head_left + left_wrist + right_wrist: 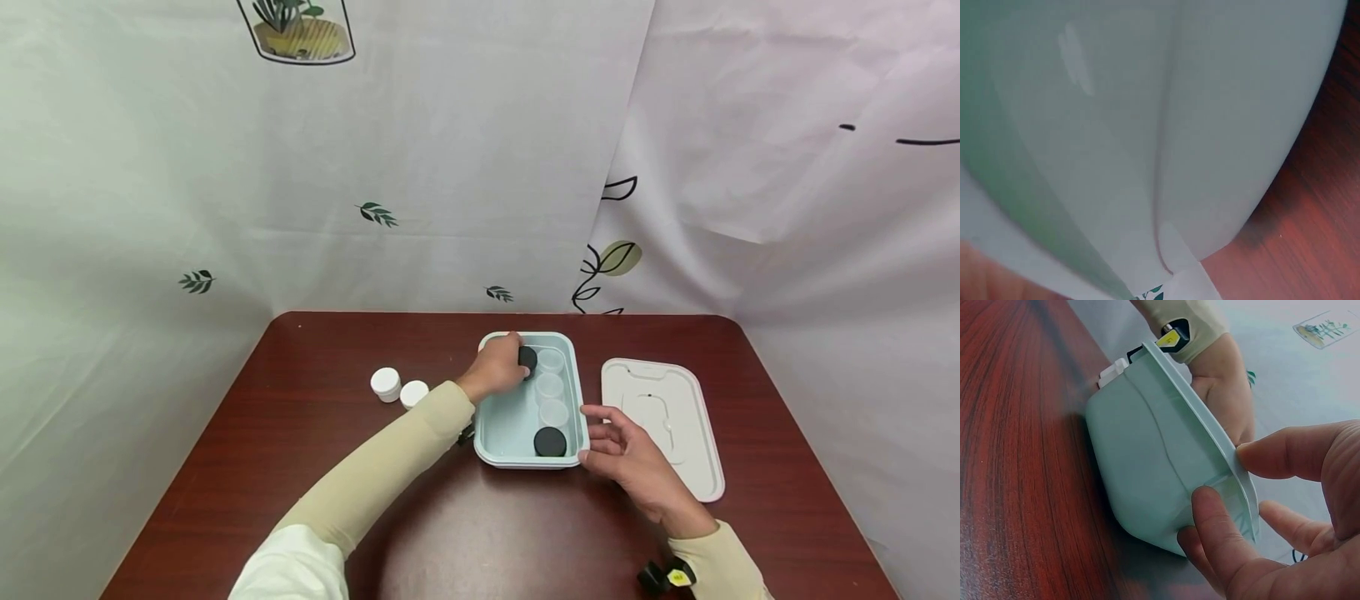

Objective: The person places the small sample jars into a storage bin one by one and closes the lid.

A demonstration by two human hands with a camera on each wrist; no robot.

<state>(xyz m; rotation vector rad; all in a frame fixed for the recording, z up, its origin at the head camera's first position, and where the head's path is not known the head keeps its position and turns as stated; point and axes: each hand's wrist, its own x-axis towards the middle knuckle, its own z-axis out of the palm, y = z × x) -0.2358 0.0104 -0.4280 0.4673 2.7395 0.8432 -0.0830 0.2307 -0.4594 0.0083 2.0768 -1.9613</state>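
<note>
A pale blue-green rectangular plastic box (pixel 506 429) stands on the table. My left hand (pixel 497 367) reaches into its far part and grips a small black round container (pixel 528 360) between thumb and fingers. Along the box's right side is a row of clear round containers (pixel 550 387), with another black round container (pixel 551 442) at the near end. My right hand (pixel 626 458) touches the box's right rim, its fingers spread and slightly bent. In the right wrist view, right fingertips (pixel 1207 499) rest against the outer wall. Only the box's blurred wall (pixel 1235 125) fills most of the left wrist view.
Two white round jars (pixel 386 382) stand to the left of the box, one partly behind the left sleeve. A white rectangular lid (pixel 697 425) lies on the table at the right. The dark red table (pixel 270 433) meets a patterned cloth at the back.
</note>
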